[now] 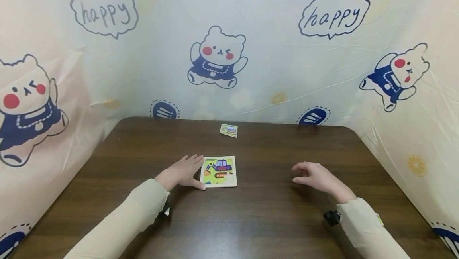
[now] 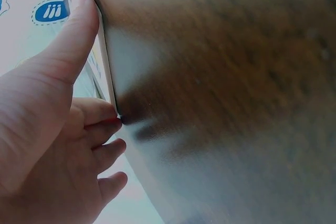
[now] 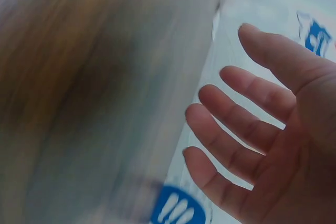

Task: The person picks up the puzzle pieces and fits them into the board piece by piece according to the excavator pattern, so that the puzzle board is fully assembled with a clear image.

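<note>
A white-framed picture puzzle [image 1: 218,172] with a blue and orange excavator on green lies flat on the table, pale patches showing at its lower right. Along its left edge rests my left hand [image 1: 183,173], thumb at the near corner and fingers at the far one. In the left wrist view, the thumb and forefinger of this left hand [image 2: 58,108] touch the edge of the frame, the other fingers held apart. Off to the right, my right hand [image 1: 317,177] hovers over the table with loosely bent fingers. The right wrist view shows nothing in this right hand [image 3: 273,135].
Farther back on the dark wooden table [image 1: 272,219] lies a small picture card [image 1: 228,130] with a similar excavator. A printed cloth [image 1: 272,59] with bears and speech bubbles hangs behind and along both sides.
</note>
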Demonstrator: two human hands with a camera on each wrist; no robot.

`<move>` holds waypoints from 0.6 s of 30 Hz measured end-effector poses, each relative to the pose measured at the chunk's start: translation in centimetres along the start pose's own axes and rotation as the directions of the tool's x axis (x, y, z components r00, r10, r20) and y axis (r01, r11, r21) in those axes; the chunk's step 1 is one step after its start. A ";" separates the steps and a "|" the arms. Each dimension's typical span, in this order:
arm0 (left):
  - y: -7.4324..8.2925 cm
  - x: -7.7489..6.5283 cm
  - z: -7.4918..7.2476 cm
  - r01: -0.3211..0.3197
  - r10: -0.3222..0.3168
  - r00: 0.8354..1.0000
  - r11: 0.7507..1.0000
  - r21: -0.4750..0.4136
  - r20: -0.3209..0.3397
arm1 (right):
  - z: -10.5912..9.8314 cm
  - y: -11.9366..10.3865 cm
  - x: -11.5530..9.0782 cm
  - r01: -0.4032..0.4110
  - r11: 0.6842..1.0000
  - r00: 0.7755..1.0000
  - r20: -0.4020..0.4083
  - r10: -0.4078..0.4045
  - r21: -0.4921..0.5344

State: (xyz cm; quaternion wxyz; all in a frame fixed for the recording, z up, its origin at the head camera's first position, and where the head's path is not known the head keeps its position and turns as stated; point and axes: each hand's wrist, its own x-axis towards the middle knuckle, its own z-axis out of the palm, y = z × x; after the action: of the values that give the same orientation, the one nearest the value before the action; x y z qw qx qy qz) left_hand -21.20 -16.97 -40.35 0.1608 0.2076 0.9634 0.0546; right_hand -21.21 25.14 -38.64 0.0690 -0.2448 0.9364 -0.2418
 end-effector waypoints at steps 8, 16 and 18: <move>0.0 0.0 0.0 -0.004 0.004 1.000 1.000 -0.004 0.005 | -2.2 3.0 -3.1 -0.093 0.996 0.996 0.002 0.093 -0.003; 0.2 -0.2 -0.1 0.002 -0.002 1.000 1.000 -0.012 0.008 | -4.3 5.9 -6.3 -0.193 0.981 0.976 0.096 0.194 -0.020; 0.3 -0.2 -0.2 0.003 -0.003 1.000 1.000 -0.011 0.006 | -4.7 6.6 -7.2 -0.224 0.974 0.967 0.120 0.225 -0.027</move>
State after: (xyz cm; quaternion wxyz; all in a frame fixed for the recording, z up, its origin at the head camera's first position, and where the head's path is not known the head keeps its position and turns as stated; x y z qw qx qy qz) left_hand -20.97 -16.83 -40.08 0.1651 0.2054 0.9628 0.0590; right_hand -18.92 35.64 -37.65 0.1515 -0.1520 0.9537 -0.2107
